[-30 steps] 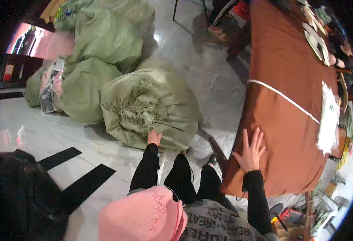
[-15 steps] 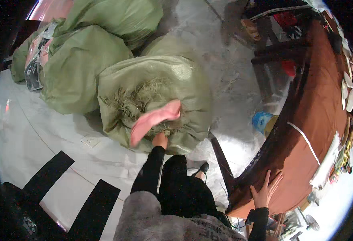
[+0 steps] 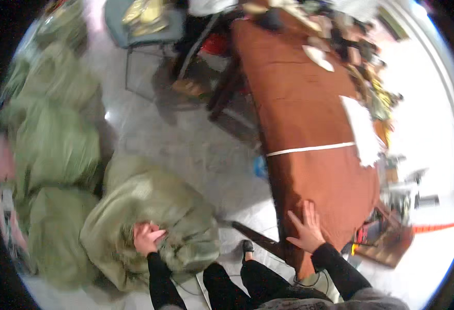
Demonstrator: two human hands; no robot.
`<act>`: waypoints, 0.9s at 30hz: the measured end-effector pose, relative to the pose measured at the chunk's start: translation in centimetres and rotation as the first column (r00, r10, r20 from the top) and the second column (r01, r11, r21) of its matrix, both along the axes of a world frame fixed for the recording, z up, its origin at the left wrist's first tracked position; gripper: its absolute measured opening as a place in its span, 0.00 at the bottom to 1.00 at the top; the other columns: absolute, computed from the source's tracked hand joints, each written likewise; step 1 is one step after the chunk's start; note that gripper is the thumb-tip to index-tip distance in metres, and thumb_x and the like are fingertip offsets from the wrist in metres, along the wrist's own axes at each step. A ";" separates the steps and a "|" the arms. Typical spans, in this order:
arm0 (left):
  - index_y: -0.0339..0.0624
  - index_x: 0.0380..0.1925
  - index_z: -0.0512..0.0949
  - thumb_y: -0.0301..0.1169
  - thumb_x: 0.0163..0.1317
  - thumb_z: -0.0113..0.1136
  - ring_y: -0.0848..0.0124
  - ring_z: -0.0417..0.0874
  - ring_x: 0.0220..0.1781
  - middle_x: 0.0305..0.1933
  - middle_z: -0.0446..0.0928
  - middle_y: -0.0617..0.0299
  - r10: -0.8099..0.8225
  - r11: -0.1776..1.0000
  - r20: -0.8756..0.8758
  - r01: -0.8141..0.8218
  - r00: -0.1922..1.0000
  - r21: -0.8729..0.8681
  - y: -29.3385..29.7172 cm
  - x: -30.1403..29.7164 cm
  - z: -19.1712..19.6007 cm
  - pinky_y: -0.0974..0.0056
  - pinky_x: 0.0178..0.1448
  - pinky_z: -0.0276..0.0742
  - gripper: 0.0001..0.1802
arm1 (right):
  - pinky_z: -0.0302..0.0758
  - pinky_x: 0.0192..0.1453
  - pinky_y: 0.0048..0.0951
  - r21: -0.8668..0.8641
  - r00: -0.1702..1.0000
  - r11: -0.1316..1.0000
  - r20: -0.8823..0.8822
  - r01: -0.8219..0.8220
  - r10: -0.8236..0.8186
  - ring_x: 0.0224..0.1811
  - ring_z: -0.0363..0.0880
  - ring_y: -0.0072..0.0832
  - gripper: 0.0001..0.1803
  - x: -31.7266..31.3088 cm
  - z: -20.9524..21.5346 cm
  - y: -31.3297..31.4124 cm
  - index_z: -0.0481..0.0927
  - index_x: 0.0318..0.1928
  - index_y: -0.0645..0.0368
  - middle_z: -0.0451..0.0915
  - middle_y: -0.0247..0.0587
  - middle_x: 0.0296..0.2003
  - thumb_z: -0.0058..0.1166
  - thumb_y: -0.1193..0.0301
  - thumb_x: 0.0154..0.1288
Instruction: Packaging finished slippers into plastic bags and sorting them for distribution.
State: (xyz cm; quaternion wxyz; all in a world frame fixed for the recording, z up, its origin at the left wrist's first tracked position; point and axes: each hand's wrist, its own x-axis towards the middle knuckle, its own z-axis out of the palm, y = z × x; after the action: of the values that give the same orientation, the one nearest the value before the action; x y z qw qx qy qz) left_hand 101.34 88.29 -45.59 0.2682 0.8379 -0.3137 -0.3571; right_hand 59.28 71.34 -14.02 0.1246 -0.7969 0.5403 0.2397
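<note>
Our green sack [image 3: 183,219] has pink stuff [image 3: 155,226] in but looks untied; we can't tell if our left hand [image 3: 146,241] grips, and our empty right hand [image 3: 308,231] lies spread on the brown tabletop [image 3: 320,178].

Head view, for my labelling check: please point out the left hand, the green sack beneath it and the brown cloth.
Left hand [image 3: 145,241]: head view, back of the hand.
Green sack [image 3: 114,219]: head view, outer side left of the hand.
Brown cloth [image 3: 304,116]: head view, bare middle.
</note>
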 end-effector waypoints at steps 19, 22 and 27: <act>0.34 0.41 0.74 0.37 0.66 0.49 0.61 0.75 0.44 0.48 0.75 0.50 -0.142 0.637 -0.097 0.016 0.985 -0.770 -4.0 -32.4 40.0 0.55 0.52 0.70 0.15 | 0.74 0.46 0.25 0.739 -0.665 0.632 0.352 -0.235 -0.659 0.44 0.77 0.21 0.20 -7.8 20.3 5.3 0.71 0.54 0.59 0.77 0.30 0.42 0.52 0.66 0.64; 0.34 0.40 0.74 0.31 0.67 0.46 0.65 0.77 0.42 0.42 0.77 0.53 -0.148 0.718 -0.049 0.073 0.988 -0.692 -3.4 -34.8 40.9 0.60 0.51 0.72 0.11 | 0.74 0.51 0.29 0.683 -0.519 0.672 0.478 -0.286 -0.708 0.48 0.76 0.23 0.17 -15.3 22.8 7.8 0.76 0.46 0.59 0.79 0.35 0.44 0.57 0.64 0.60; 0.32 0.37 0.75 0.25 0.69 0.43 0.71 0.78 0.37 0.35 0.79 0.56 -0.207 0.745 -0.140 0.064 0.968 -0.664 -1.6 -44.5 41.2 0.66 0.48 0.73 0.10 | 0.73 0.52 0.30 0.624 -0.547 0.776 0.619 -0.093 -0.563 0.48 0.76 0.24 0.16 -26.9 24.1 10.5 0.76 0.46 0.60 0.79 0.36 0.44 0.55 0.64 0.61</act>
State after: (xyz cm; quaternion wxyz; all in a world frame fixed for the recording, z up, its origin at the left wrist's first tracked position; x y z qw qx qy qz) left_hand 56.81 86.65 -4.42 0.5481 0.6246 -0.4496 -0.3275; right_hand 32.38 81.80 10.06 0.7274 -0.3753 0.2992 -0.4905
